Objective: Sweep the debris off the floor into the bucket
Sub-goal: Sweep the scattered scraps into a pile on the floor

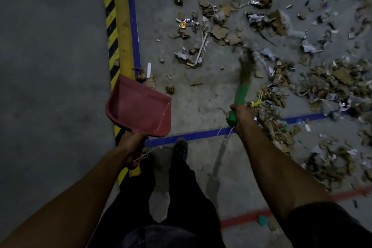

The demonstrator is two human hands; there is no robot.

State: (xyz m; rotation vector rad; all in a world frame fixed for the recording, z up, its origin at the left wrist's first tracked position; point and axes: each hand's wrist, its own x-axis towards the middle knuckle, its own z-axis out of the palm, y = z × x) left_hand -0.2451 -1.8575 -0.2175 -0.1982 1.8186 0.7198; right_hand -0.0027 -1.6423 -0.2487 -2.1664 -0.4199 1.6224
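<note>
Closest to the camera were dark trousers [181,197] and one shoe [180,147] planted at the blue tape line [193,136]. Left hand [132,147] was wrapped tight around the handle of a red dustpan [138,106], held up off the floor and empty. Right hand [240,116] was clamped on the green handle of a broom [242,86], bristles blurry. Debris [271,66], cardboard scraps, paper and foil, was scattered over the grey floor [50,66] inside the taped box, thickest on the right. Couldn't see any bucket.
</note>
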